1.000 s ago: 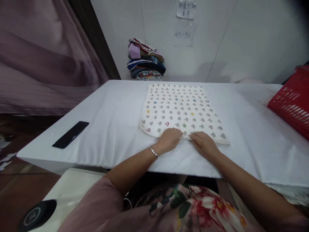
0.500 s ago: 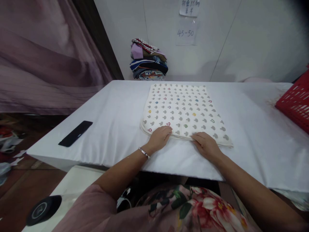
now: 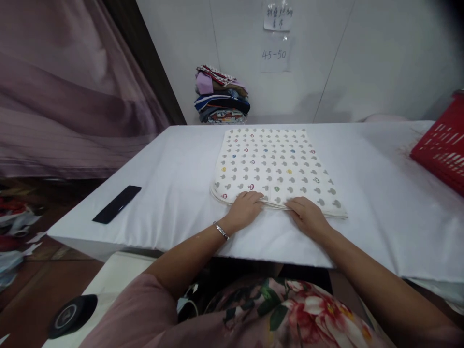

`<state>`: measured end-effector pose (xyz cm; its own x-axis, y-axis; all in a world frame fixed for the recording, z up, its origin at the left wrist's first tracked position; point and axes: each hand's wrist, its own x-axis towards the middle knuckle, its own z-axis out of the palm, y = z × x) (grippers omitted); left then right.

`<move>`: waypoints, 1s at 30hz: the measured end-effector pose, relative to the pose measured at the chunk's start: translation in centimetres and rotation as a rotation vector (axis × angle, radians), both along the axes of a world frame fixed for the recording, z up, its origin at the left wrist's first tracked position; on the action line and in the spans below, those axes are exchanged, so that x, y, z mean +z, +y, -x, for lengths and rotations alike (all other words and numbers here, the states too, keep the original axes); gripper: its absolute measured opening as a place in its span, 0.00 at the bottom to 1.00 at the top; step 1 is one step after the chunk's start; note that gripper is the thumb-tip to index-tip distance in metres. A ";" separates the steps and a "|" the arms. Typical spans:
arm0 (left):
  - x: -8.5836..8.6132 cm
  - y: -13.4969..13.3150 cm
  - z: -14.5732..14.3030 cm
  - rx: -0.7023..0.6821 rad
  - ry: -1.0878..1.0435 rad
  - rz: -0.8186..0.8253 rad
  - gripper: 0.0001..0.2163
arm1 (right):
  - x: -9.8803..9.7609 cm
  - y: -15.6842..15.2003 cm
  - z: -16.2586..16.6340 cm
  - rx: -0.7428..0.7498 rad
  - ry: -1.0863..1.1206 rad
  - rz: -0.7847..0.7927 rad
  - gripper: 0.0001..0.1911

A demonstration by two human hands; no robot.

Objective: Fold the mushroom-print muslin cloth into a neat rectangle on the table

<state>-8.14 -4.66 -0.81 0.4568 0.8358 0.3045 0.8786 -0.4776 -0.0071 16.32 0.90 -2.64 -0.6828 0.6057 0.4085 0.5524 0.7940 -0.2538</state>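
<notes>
Mushroom-print cloth (image 3: 271, 164): light, soft, floppy, I'd judge.
Near edge (image 3: 274, 205): layered, looks the natural place to take hold.
Pattern: grey mushrooms in rows on cream, with pops of red, blue, yellow, green!
Grip: left hand (image 3: 244, 211) and right hand (image 3: 308, 218) both on that edge, fingers over the top; pinching underneath, I can't tell.
Counter (image 3: 166, 193): white-covered, cloth spread flat before me.

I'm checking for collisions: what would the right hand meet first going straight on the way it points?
The cloth: the right hand touches its near edge. Beyond, the left hand lies close to that line, but whether they would meet is unclear.
</notes>
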 end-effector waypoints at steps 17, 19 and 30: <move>-0.1 -1.6 -0.2 -0.075 -0.003 -0.049 0.12 | -0.2 -0.3 0.1 0.019 0.000 -0.074 0.13; -0.1 -1.5 -0.2 -0.064 0.011 -0.020 0.11 | -0.2 -0.3 0.1 0.014 -0.004 -0.076 0.13; 0.2 -1.2 -0.1 -0.055 0.043 0.062 0.07 | -0.2 -0.3 0.1 0.014 -0.023 -0.083 0.13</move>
<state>-8.09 -5.83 -0.66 0.5140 0.8258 0.2322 0.8506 -0.5256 -0.0136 16.23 0.60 -2.81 -0.7007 0.5604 0.4415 0.5458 0.8196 -0.1742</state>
